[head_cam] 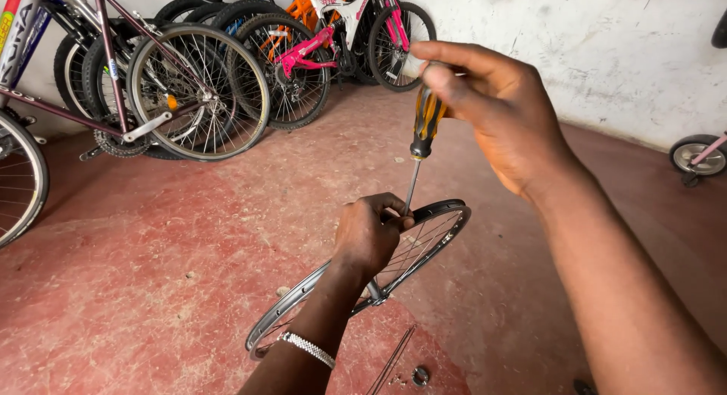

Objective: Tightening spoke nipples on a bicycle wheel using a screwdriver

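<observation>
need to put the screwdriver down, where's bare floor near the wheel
Bare red floor lies left of the wheel rim, below the parked bikes. More lies right of the rim toward the wall. Crowded: loose spokes and a small round part just below the rim.

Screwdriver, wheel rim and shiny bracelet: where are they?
Screwdriver [425, 122], head view, on its orange and black handle.
Wheel rim [291, 300], head view, on the bare metal hoop.
Bracelet [307, 348], head view, on the band at the left wrist.
</observation>
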